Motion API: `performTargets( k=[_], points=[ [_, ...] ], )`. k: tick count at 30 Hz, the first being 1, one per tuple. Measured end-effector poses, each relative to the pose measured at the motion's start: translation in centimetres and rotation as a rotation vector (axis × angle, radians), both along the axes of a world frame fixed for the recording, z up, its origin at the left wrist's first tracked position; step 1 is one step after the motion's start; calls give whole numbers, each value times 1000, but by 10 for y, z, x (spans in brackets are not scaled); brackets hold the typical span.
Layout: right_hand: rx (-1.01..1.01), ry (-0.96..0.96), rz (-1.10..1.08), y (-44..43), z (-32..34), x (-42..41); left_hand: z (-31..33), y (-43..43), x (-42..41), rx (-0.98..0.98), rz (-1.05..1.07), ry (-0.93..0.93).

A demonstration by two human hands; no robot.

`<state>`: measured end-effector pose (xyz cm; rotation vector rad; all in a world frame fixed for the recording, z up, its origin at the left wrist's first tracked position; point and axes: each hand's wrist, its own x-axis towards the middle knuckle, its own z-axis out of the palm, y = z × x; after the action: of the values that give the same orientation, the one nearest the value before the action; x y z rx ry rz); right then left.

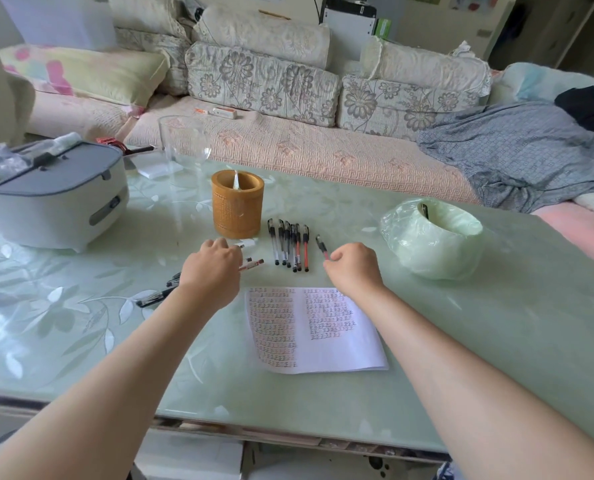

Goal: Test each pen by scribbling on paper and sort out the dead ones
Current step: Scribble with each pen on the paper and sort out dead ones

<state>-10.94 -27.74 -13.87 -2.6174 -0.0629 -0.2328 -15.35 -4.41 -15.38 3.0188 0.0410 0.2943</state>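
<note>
1. Right hand (352, 268): its fingers are curled round a red pen (322, 247), whose dark capped end sticks out beyond the knuckles. The pen is clear of the paper (312, 329), which lies just nearer the person than these fingers.
2. Left hand (216, 268): knuckles up, fingers curled down onto a group of loose pens (254, 264). Whether they grip one cannot be told.
3. Between the two sets of fingers, and slightly beyond them, a row of pens (290, 245) lies side by side on the surface (496, 323).
4. Beyond the left fingers stands a bamboo holder (237, 202), apparently emptied of pens.
5. Outboard of the right fingers sits a bag-lined container (434, 237) with a dark pen (424, 210) showing at its mouth, judged to be the reject bin.
6. Progress: the paper carries dense marks on both halves, so testing is judged well advanced. The held pen and the loose group at the left fingers appear to remain.
</note>
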Motion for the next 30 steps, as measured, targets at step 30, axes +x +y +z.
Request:
performTargets(
  k=[30],
  points=[
    [-178,-54,497,22,25,-39,20,-25,-18,-282,-458,-229]
  ],
)
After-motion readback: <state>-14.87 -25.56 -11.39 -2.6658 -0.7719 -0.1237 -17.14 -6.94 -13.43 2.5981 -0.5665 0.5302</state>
